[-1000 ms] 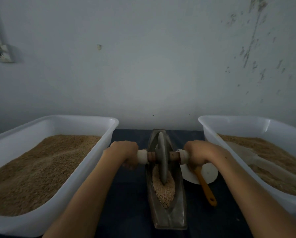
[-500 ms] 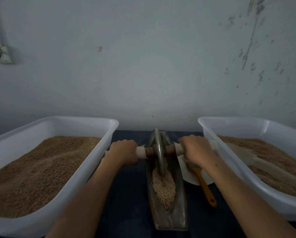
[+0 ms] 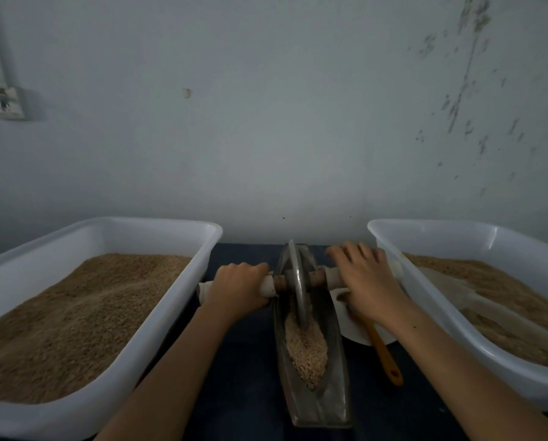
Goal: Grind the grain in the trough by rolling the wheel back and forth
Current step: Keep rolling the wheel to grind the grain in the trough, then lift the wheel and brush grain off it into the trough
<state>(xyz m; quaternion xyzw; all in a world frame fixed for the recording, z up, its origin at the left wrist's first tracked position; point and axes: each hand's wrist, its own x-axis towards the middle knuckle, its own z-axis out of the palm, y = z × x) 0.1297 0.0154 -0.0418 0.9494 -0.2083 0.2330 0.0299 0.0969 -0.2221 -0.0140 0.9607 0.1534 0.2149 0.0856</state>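
Grain (image 3: 306, 348) lies heaped in the near half of the metal trough (image 3: 329, 405) at 6 o'clock of the view, with the wheel (image 3: 298, 281) standing in it toward the far end; the left hand (image 3: 237, 289) is curled around its side of the axle (image 3: 317, 276), while the right hand (image 3: 366, 278) lies flat with fingers straight, pressing its handle. With only a palm on that side, I judge the axle could skew and the wheel ride up the trough wall, spilling grain toward the white plate (image 3: 358, 334) at 3 o'clock; the knuckles also sit close to the right tub (image 3: 393, 246).

trough (image 3: 322, 405) dull grey metal | wheel (image 3: 297, 281) smooth metal | axle (image 3: 317, 277) wood | tubs (image 3: 171, 281) glossy white plastic | grain (image 3: 306, 351) coarse, matt
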